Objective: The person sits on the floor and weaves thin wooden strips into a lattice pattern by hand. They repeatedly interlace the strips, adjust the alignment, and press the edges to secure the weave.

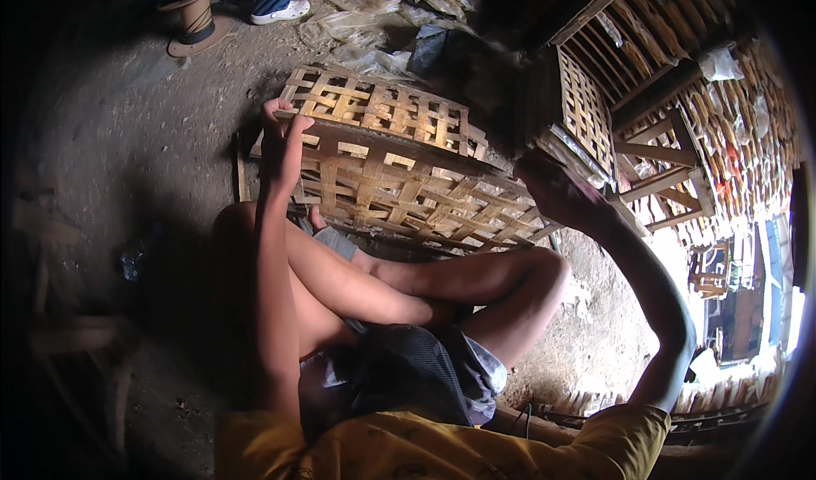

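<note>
In front of my crossed bare legs stands a woven bamboo crate (pixel 374 191) with a wooden rail along its upper edge and a lattice panel (pixel 378 98) behind the rail. My left hand (pixel 282 144) grips the rail at the crate's left end, fingers bent over the top. My right hand (pixel 561 191), dark and slightly blurred, is closed on the rail at the right end; its fingertips are hard to make out. One of my bare feet shows just under the crate near its left end.
Another person's legs and white clog (pixel 280 13) are at top left beside a wooden spool (pixel 200 34). Crumpled plastic sheets (pixel 387 17) lie behind the crate. Latticed crates (pixel 582 106) and stacked wood pieces (pixel 748 140) stand at right. A dim wooden frame (pixel 76 331) is at lower left.
</note>
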### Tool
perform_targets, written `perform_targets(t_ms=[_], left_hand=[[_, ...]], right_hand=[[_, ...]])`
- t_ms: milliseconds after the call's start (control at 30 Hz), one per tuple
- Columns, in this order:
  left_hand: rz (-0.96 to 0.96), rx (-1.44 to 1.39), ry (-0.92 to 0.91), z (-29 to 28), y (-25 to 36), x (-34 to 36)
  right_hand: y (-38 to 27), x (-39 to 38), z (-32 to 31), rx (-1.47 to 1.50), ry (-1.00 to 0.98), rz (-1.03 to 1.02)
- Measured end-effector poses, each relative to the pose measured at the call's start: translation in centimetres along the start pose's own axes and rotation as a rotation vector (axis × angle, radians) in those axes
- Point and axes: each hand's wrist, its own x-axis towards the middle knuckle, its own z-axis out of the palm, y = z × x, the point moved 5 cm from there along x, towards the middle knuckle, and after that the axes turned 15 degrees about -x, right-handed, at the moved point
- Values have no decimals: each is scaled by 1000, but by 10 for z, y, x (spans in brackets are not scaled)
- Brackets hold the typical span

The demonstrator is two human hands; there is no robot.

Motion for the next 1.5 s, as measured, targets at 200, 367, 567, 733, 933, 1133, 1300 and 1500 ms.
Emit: perform_targets(t_ms=[200,367,567,733,933,1133,1300,1500], left_hand=[[58,15,-4,30,-3,-7],[128,-122,-44,29,-2,-9],[103,-170,-5,25,4,-12],[112,-172,-2,27,5,-12],[135,-110,-20,29,4,-7],[65,-51,17,29,14,-4],[57,-48,-17,38,4,-5],[-59,-91,-21,43,11,-10]], right_hand=[[-23,54,-51,192,109,85],[-32,116,-8,249,175,-23],[-57,173,6,223,338,-275],[-55,171,33,132,191,-269],[-43,152,44,46,37,-230],[-37,112,5,-80,-91,-70],[-20,70,2,-37,-257,85],[12,18,19,15,-415,173]])
